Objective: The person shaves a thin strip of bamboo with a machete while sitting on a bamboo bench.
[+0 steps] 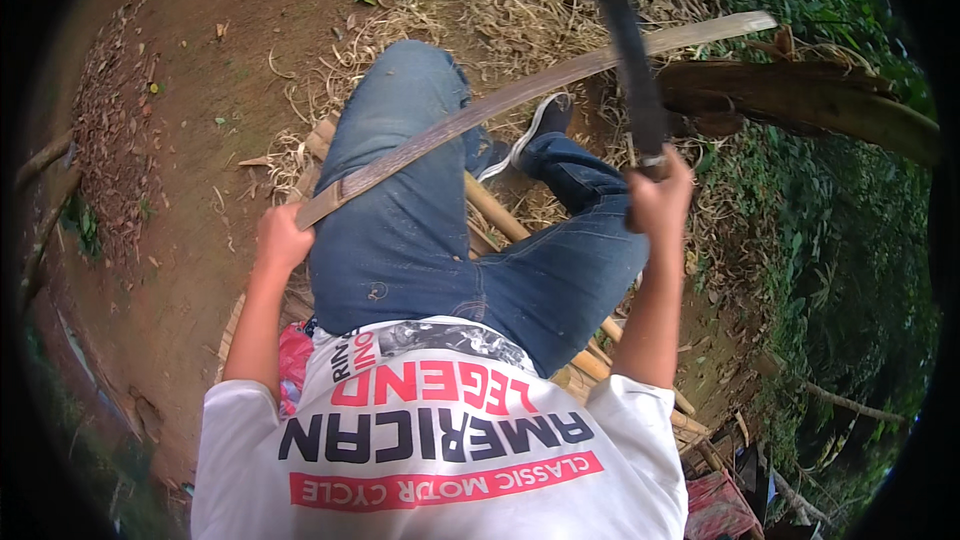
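A long, narrow strip of split bamboo or wood (470, 117) runs slantwise across my right-of-picture foreground, over my jeans and out to the far right. Its near end is gripped by my left hand (282, 233), closed beside my left thigh. My right hand (660, 198) is wrapped round the handle of a machete (632, 55), raised with its dark blade pointing away from me. In this view the blade crosses in front of the strip near its far end; I cannot tell whether the two touch.
I sit on a bamboo-pole seat (497, 208). Curled shavings (430, 15) litter the brown soil (220, 70) ahead. A thick log (800, 105) lies at the far right, beside green plants (850, 240). A pinkish-red bag or cloth (293, 355) is by my left hip.
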`<state>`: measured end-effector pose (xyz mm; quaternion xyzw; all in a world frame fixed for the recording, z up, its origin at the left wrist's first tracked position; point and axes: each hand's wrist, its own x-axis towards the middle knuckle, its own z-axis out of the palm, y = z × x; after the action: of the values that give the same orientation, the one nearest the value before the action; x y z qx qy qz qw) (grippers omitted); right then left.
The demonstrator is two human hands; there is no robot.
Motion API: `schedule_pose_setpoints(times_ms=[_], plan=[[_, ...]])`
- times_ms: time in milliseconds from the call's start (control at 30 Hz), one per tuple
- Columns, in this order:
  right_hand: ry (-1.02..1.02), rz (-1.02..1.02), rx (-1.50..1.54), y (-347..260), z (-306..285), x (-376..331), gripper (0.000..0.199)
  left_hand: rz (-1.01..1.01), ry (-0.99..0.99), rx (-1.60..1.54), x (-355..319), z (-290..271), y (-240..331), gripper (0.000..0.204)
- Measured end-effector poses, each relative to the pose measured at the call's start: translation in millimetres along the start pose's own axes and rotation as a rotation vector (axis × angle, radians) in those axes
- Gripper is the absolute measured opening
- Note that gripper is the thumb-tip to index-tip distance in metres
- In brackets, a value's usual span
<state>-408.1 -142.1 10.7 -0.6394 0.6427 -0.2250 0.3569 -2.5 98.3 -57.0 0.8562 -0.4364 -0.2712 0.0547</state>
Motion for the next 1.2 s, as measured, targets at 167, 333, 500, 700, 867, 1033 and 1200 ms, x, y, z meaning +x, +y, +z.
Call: schedule_pose_setpoints(times_ms=[167,333,500,700,867,1033,1200], plan=[[0.127,0.091,0.115,-4,4,13,0.013,0.102,0.048,-0.081,20,11,-4,0.019],[-0.094,-0.002,-0.052,-1,58,-29,0.034,0.099,0.045,-0.069,20,5,2,0.022],[0.015,0.008,0.050,-7,10,11,0.013,0.180,0.094,-0.142,34,3,11,0.022],[0.177,0.059,0.103,2,34,8,0.011,0.201,0.118,-0.023,45,2,4,0.024],[0.078,0.255,0.272,3,17,-2,0.012,0.231,0.050,0.025,51,-8,7,0.024],[0.198,0.167,0.287,-1,-10,18,0.012,0.222,0.058,-0.073,51,4,11,0.020],[0.045,0.289,0.183,8,37,-10,0.019,0.191,0.103,-0.012,47,-5,12,0.019]])
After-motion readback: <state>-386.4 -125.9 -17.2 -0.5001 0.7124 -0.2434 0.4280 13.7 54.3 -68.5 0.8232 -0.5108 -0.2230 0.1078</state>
